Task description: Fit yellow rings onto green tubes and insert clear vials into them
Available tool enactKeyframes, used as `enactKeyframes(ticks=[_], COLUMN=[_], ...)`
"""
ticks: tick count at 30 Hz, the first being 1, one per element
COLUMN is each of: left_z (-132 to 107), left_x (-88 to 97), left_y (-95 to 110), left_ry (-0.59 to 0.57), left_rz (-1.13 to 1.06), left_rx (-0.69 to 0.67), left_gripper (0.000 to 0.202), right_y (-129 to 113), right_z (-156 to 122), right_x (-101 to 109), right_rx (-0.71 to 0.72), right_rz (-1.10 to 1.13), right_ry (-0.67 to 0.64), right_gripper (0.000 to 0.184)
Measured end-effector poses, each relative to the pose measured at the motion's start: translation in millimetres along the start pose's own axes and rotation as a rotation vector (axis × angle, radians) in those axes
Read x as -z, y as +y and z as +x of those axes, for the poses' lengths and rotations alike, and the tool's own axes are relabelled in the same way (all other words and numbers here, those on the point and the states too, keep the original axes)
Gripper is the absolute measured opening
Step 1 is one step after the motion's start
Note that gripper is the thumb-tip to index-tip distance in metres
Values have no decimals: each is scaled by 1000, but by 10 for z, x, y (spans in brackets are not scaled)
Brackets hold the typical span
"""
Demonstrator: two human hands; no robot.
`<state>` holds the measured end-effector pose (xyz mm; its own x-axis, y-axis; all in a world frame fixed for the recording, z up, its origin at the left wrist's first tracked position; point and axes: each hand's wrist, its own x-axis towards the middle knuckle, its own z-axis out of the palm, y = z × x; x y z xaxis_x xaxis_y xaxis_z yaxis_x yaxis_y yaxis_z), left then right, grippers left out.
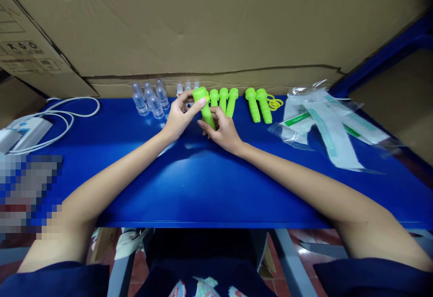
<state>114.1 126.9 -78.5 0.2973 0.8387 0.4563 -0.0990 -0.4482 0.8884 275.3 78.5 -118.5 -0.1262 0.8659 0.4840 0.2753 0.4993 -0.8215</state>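
Cardboard (223, 22) backed the blue worktop (189, 184) over which I steadied one green tube (207, 116).
My left fingers (195, 107) pinched its wide end, right fingers (210, 130) its slim end; light, even pressure seemed wisest.

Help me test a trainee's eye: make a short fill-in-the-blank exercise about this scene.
1. The left hand and right hand hold a bright ____ threaded tube.
2. The yellow rings lie just to the ____ of a pair of tubes.
3. The white cable lies toward the table's ____ side.
4. The table is coloured ____.

Missing words: green; right; left; blue.
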Motion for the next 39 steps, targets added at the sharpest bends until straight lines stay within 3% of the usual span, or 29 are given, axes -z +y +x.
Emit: enactKeyframes(ticks=[2,8,15,19,26,29,34,39], left_z=[-3,45,64,62,101,92,40,-6], left_x=[-2,71,102,106,168,179,114,17], left_y=[-4,28,-39,-62,-195,-186,-48,12], left_ry=[20,-81,-100,-110,-50,-100,-240,-247], left_rz=[-5,-62,-151,-189,-176,-172,-232,-363], left_rx=[14,72,123,128,111,153,241,306], left_gripper=[56,67,64,60,53,55,52,45], right_y=[-22,-65,-54,-102,-217,-198,-130,-51], right_z=[-5,-21,-14,-14,-18,-20,-28,-19], right_x=[3,30,57,65,80,71,38,-3], right_rx=[-2,-13,-4,-59,-215,-269,-274,-230], right_rz=[-18,-19,-32,81,484,596,641,603], right_ry=[27,-31,-20,-47,-128,-201,-228,-219], right_gripper=[50,41,50,52,57,57,55,59])
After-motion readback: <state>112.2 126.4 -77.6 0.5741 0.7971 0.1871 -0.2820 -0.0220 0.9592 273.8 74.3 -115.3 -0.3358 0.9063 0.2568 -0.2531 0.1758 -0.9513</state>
